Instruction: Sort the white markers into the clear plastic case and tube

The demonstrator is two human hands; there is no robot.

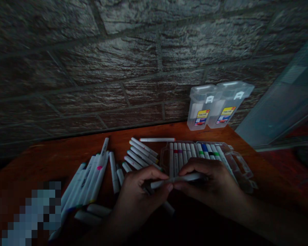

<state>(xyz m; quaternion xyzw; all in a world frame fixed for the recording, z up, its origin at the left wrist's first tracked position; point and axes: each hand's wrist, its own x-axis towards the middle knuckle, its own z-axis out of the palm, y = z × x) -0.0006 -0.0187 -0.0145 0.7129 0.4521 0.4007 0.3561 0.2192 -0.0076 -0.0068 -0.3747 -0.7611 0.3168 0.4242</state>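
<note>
Both hands meet on one white marker (190, 177), held nearly level above the table. My left hand (141, 191) pinches its left part between thumb and fingers. My right hand (207, 181) grips it farther right, the two thumbs almost touching. Just beyond them lies an open clear plastic case (228, 147) with a row of white markers (187, 152) in it, some with red, purple, blue, green or black bands. To the left of the case several loose markers (141, 153) lie fanned out. Another marker (169, 207) rests below my hands, partly hidden.
A larger pile of white markers (89, 181) lies on the left of the wooden table (53, 150). One marker (157, 139) lies crosswise behind the case. Two clear containers (212, 106) with yellow labels stand against the brick wall (133, 68). A pixelated patch covers the lower left.
</note>
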